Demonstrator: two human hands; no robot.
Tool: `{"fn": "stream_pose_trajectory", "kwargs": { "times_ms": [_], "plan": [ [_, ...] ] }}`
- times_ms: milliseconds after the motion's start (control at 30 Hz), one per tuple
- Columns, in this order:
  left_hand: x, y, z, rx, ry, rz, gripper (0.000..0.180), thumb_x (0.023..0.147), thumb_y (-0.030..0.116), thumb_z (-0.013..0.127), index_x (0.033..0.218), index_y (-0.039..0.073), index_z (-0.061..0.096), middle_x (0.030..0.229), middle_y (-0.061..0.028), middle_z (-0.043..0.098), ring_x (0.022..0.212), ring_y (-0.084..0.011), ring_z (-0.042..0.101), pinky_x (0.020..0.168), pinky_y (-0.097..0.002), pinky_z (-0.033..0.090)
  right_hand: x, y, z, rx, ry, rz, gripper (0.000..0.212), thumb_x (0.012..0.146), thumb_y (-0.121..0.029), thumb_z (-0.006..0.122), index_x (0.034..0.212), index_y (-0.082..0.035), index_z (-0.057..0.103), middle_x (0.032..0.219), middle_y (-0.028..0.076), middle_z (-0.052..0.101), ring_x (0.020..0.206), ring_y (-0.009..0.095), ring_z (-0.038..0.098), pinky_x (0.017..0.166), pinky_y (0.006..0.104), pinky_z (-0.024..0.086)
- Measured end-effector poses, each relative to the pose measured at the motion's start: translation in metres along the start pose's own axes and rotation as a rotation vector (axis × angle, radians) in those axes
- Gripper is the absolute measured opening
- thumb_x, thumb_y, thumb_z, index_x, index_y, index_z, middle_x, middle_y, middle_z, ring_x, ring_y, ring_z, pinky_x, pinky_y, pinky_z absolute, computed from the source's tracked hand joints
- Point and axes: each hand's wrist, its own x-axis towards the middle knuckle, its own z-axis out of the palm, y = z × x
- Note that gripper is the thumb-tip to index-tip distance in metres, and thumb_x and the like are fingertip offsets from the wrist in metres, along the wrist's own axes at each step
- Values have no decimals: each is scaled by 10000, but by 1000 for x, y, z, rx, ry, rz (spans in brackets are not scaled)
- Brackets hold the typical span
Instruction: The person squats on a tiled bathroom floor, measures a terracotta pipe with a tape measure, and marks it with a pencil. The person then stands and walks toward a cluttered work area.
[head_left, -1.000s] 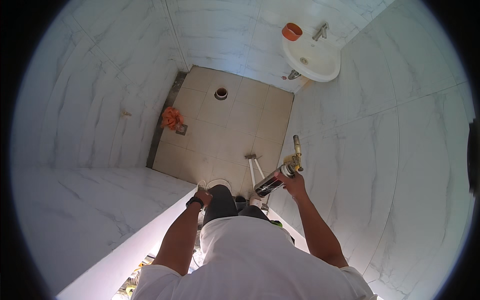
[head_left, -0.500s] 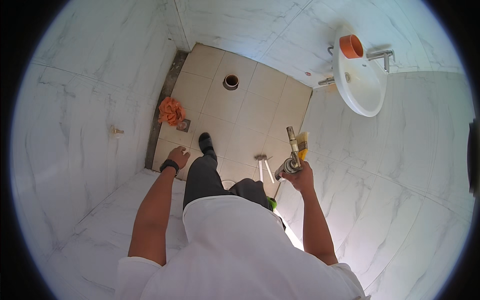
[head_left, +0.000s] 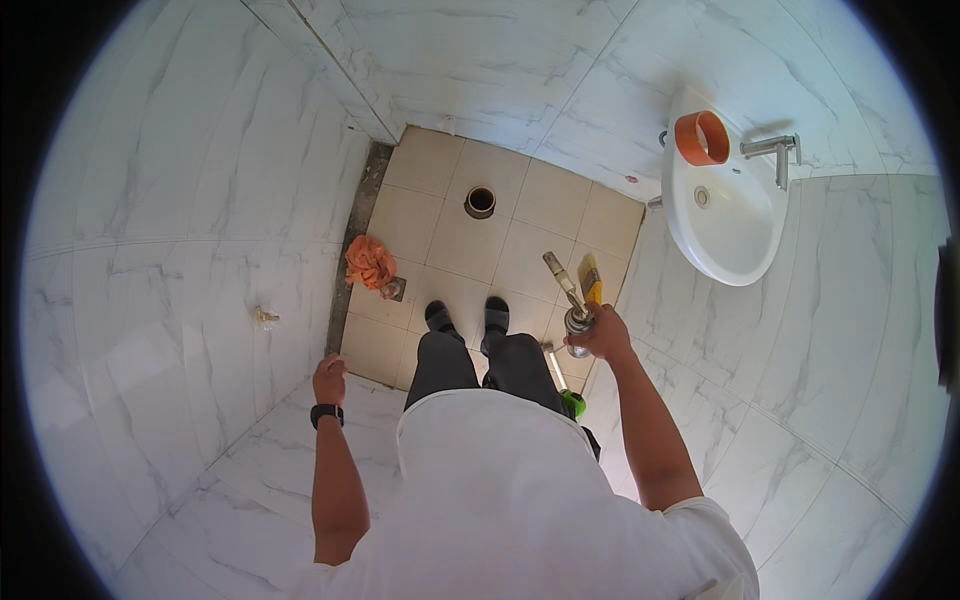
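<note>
My right hand is closed around a blowtorch, its metal canister below and its brass-coloured nozzle slanting up to the left. A paintbrush with a yellow handle and pale bristles sticks up beside the torch, gripped in that same hand. On the other side, my left hand hangs near the left wall with its fingers loosely bent and apart; nothing shows in it. A dark watch circles that wrist.
A round pipe opening rises from the tiled floor ahead. Crumpled orange cloth or plastic lies by a floor drain. At the right, a white washbasin carries an orange ring beside its tap. A small tap fitting juts from the left wall.
My feet now stand side by side; before, only one foot showed ahead. My left hand has swung back toward me, and the torch nozzle has tilted further left.
</note>
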Motion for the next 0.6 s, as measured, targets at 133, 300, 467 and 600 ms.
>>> {"fn": "stream_pose_trajectory", "kwargs": {
  "times_ms": [133,300,467,600],
  "plan": [
    [-56,-6,66,252,-232,96,421,920,264,728,1228,-19,682,1036,-151,754,903,-197,714,819,-314,554,21,12,-3,-63,-30,-24,881,573,-436,941,1320,-93,626,1166,168,639,1102,353,653,944,437,537],
    [-72,26,94,259,-303,78,478,930,307,727,1268,-26,662,1091,-154,749,957,-227,723,858,-328,556,15,43,-5,-37,-34,27,877,573,-450,939,1301,-71,631,1163,192,643,1096,364,655,940,443,541],
    [-74,35,70,79,-135,-123,452,937,288,725,1242,-41,666,1065,-162,755,954,-221,718,878,-321,547,28,70,1,-50,-90,37,831,574,-457,945,1230,-39,649,1122,206,679,1052,370,687,898,450,564],
    [-101,11,50,118,-117,-141,461,929,301,731,1234,-40,671,1068,-167,755,959,-213,722,880,-329,551,60,81,15,-100,-109,31,803,566,-459,950,1184,-33,665,1079,201,707,1022,362,705,871,452,578]
  ]
}}
